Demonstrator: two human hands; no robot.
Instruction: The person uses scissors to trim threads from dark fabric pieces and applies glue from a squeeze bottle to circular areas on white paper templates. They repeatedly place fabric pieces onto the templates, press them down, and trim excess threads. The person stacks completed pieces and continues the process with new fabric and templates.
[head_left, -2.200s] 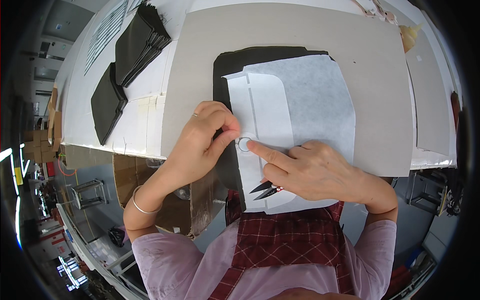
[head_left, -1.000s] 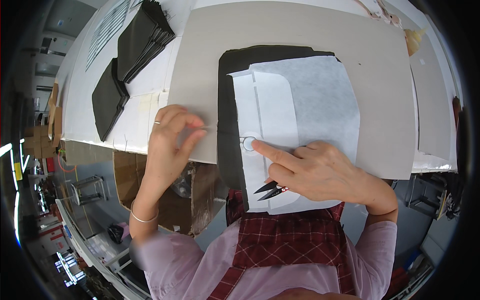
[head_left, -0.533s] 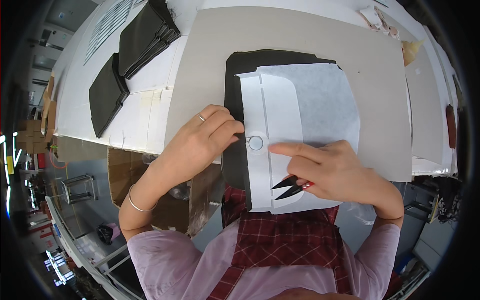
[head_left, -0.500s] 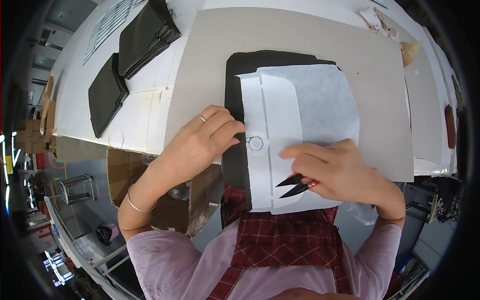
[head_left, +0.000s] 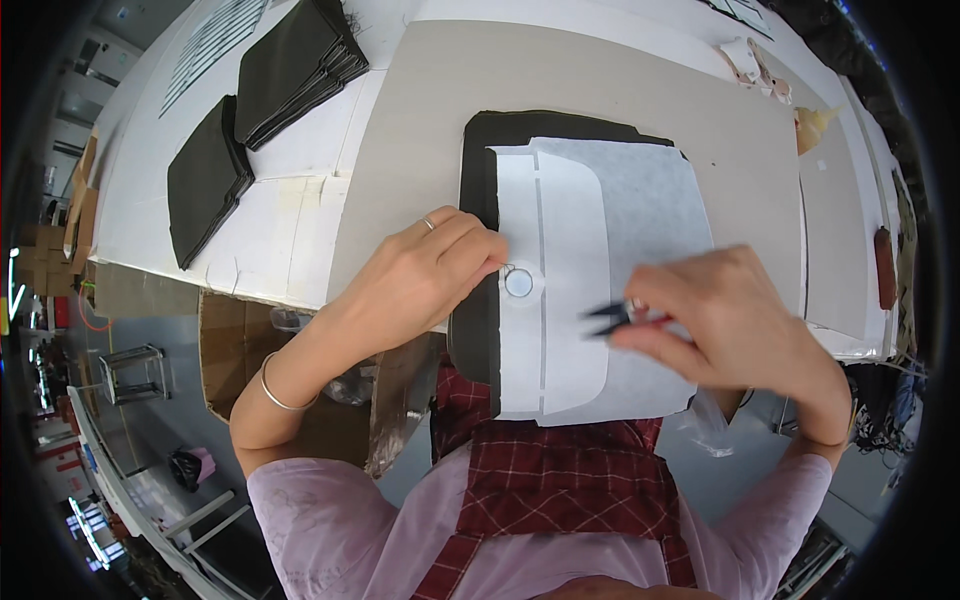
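Head view, bottom of frame: pink sleeves and a red plaid apron (head_left: 560, 490), both forearms coming up from the lower edge.

Right hand (head_left: 730, 320), right of centre: fingers closed around small black thread snips (head_left: 612, 318), red at the handle, blades pointing left toward the ring. Hand is motion-blurred, so I can't tell if the blades are open. It hovers over the white sheet; contact unclear.

Left hand (head_left: 425, 280), centre-left: thumb and forefinger pinched together at a small metal ring (head_left: 518, 284), ring band on one finger, bangle (head_left: 275, 385) at the wrist. Looks like the pinch pins the ring and layers in place so the snips can come in from the other side.

Ring sits at frame centre, on the narrow white template strip (head_left: 520, 330) near its left edge. Strip lies on a larger white interfacing sheet (head_left: 640, 220), which lies on a black fabric panel (head_left: 480, 200) showing only along the left and top. Stack hangs slightly over the table's near edge, close to the body, likely for reach.

Under it: grey work board (head_left: 420, 120) on a white table (head_left: 300, 230).

Upper left, well apart: two stacks of black fabric pieces (head_left: 300, 65), kept off the work area. Upper right: small pale scraps (head_left: 755, 65).
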